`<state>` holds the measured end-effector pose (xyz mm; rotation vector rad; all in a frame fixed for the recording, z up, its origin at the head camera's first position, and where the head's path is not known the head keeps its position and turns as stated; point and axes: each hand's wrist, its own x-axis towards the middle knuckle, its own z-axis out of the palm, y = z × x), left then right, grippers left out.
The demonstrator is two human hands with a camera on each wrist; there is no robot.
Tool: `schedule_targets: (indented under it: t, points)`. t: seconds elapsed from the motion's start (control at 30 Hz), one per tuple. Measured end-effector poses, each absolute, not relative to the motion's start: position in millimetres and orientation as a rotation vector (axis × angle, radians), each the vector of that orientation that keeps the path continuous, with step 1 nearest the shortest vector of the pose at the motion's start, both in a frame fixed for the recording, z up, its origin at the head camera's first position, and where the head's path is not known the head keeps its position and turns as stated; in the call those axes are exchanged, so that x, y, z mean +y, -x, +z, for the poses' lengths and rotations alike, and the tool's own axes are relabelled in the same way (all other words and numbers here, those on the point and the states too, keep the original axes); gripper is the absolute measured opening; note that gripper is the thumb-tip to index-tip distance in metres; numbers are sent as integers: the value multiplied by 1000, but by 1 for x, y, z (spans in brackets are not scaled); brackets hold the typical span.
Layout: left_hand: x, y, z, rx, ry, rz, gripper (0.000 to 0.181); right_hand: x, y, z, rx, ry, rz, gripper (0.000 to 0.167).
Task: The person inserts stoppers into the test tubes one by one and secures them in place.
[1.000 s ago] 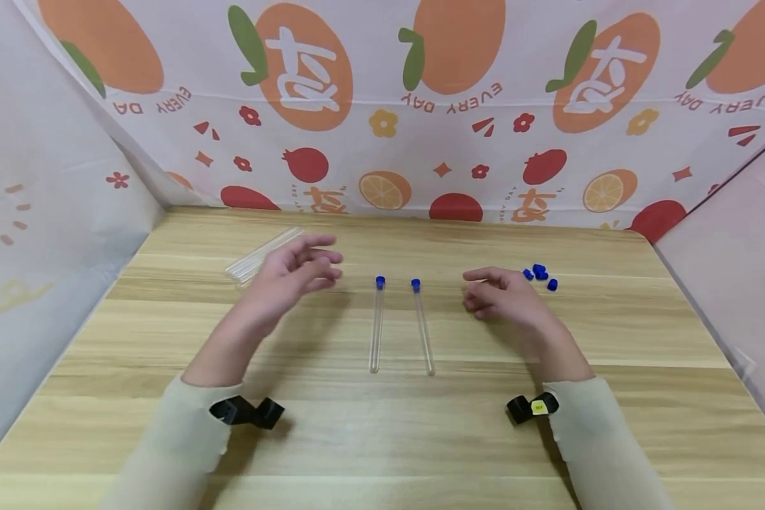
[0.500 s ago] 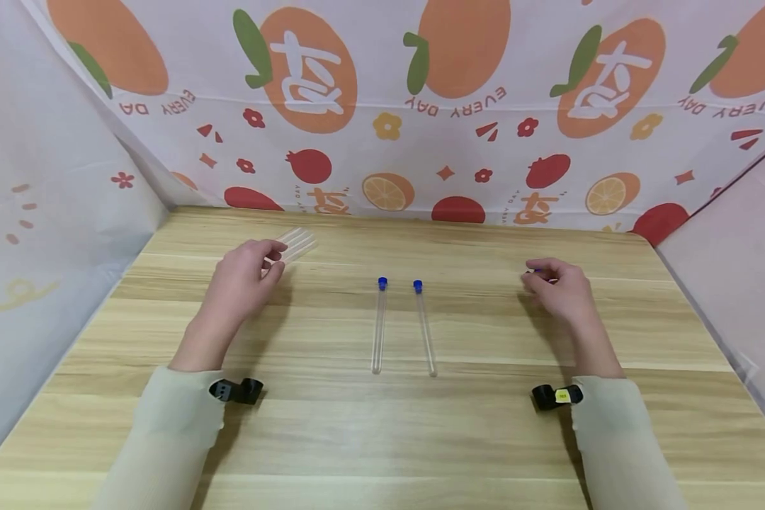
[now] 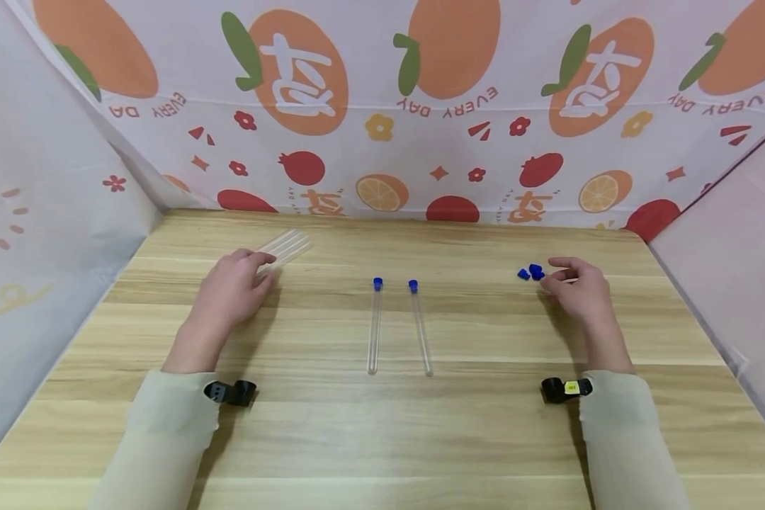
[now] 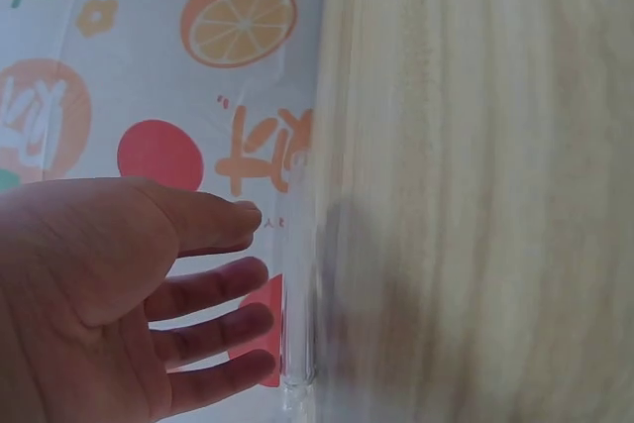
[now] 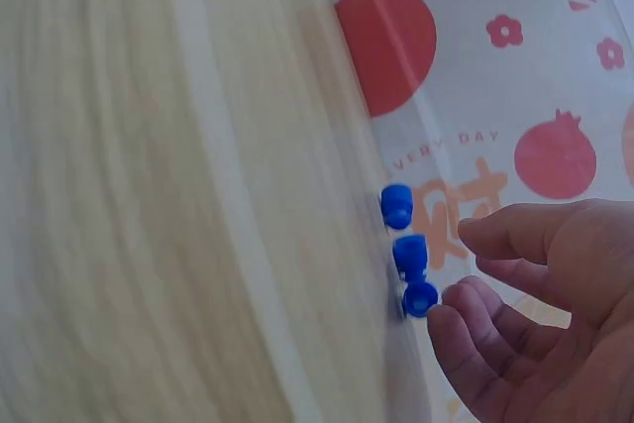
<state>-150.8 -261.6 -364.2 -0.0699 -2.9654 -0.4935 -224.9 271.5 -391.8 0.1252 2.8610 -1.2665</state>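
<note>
My left hand hovers at the near end of several clear tubes, its fingers loosely bent and covering part of them. The left wrist view shows that hand with fingers apart and nothing in them, beside the tubes. Just right of the small blue caps is my right hand. In the right wrist view, its fingers curve loosely near the caps, with a gap between thumb and fingers; whether a fingertip touches the lowest cap, I cannot tell.
Two clear tubes with blue caps, one on the left and one on the right, lie side by side mid-table. Patterned cloth hangs behind the wooden table, with pale cloth at both sides.
Both hands have moved outward from beside the two capped tubes, the left to the bundle of tubes, the right past the blue caps. Several caps, mostly covered half a second ago, show again.
</note>
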Motion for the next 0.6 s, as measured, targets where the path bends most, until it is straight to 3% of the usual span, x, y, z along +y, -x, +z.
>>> schedule_targets:
  t: [0.6]
  points:
    - [-261,157,-374,-3002,83,-448,36,289,231,-414,2926,-135,-1204,47]
